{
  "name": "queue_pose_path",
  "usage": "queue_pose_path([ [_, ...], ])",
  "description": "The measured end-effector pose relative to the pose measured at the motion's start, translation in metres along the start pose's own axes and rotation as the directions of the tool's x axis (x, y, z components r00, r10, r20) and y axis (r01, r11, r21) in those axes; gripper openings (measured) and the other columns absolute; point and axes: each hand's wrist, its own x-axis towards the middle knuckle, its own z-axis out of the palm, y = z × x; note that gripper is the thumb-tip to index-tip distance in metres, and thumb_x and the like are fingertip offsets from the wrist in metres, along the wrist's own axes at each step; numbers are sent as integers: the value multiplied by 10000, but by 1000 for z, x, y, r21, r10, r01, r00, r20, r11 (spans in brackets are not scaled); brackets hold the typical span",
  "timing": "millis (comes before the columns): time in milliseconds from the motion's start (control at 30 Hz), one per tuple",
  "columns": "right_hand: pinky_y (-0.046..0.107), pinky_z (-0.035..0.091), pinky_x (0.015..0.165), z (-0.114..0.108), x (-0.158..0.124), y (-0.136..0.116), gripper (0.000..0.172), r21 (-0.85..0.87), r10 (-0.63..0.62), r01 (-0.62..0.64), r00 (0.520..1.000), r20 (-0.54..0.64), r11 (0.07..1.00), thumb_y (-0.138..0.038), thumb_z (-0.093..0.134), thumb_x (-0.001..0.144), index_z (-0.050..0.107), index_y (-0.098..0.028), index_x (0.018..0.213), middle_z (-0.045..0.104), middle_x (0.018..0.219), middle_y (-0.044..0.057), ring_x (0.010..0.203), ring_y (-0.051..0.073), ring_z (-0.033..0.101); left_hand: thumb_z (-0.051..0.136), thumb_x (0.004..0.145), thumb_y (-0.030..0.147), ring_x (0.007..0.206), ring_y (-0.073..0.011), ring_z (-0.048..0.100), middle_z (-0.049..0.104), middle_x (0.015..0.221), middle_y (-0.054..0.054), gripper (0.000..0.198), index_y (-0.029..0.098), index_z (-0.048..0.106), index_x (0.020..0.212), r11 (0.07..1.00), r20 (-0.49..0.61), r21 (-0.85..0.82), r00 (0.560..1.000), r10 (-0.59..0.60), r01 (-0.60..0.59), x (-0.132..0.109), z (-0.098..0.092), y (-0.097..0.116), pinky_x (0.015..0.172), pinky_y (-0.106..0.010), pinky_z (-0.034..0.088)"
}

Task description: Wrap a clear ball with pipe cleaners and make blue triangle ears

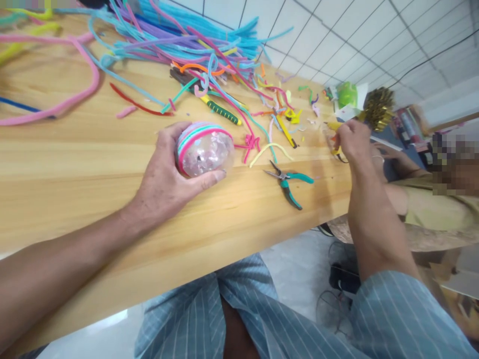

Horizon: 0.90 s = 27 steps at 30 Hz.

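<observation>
A clear plastic ball (215, 152), ringed on one side with pink, teal and lilac pipe cleaners, is in my left hand (166, 167). Thumb and fingers wrap around its left side, just over the wooden table. At the table's right end, my right hand (354, 142) is closed around a yellow object (331, 125), whose kind is partly hidden by the fingers and blurred. Teal-handled pliers (286, 180) lie with their jaws apart between the two hands. Behind the ball are a pink knot of pipe cleaner (251, 143) and a pale yellow bent strip (271, 146).
A large heap of pipe cleaners (179, 40) covers the back of the table (93, 199). Green-and-yellow-handled pliers (222, 110), a yellow cutter knife (286, 132) and scattered cut pieces lie nearby. Another person's arm (398, 159) is at the right, near gold tinsel (378, 107).
</observation>
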Motion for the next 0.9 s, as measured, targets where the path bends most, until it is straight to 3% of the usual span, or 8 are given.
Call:
queue_pose_path([
  [133, 417, 528, 985, 17, -7, -10, 225, -78, 34, -30, 998, 48, 996, -196, 470, 955, 632, -213, 801, 798, 1012, 175, 1053, 322, 706, 885, 783, 750, 1267, -283, 707, 633, 1453, -97, 1008, 278, 448, 1559, 1000, -13, -22, 1000, 11, -11, 1, 1, 1, 1042, -520, 655],
  [267, 512, 519, 1072, 35, -14, -11, 297, -106, 50, -40, 995, 90, 994, -302, 441, 1035, 707, -231, 923, 800, 1158, 185, 1204, 398, 694, 885, 780, 750, 1256, -288, 711, 639, 1439, -96, 995, 288, 451, 1547, 1000, -15, -25, 1000, -12, 12, 1, 2, 3, 1023, -518, 660],
  [400, 544, 546, 1069, 40, -16, -1, 258, -46, 66, -62, 994, 84, 997, -378, 512, 1027, 731, -254, 1085, 803, 1194, 155, 1198, 396, 712, 880, 783, 758, 1274, -296, 701, 620, 1458, -98, 1003, 297, 435, 1555, 999, 4, -33, 999, -32, 32, 0, 1, 3, 1049, -533, 648],
  [600, 501, 564, 1101, 38, -15, 8, 370, 35, 72, -73, 997, 26, 997, -262, 571, 946, 756, -235, 1265, 823, 1276, 119, 1202, 339, 754, 874, 775, 780, 1270, -299, 692, 604, 1461, -102, 1010, 293, 443, 1548, 999, 16, -37, 999, -37, 37, 0, 0, 3, 1066, -543, 638],
  [767, 501, 564, 1108, 34, -28, 10, 400, 48, 148, -146, 988, -40, 988, -285, 476, 990, 784, -242, 1241, 848, 1161, 113, 1142, 332, 785, 881, 784, 758, 1285, -300, 685, 606, 1470, -103, 1012, 290, 435, 1562, 999, 17, -31, 999, -32, 33, 0, 0, 2, 1069, -538, 637],
  [900, 513, 553, 1113, 38, -26, 8, 399, 2, 138, -138, 990, -4, 990, -367, 537, 996, 783, -246, 1286, 828, 1264, 144, 1259, 362, 737, 885, 784, 751, 1277, -300, 696, 616, 1462, -96, 999, 317, 446, 1569, 999, 1, -33, 1000, -2, 2, 1, 0, 1, 1046, -534, 650],
])
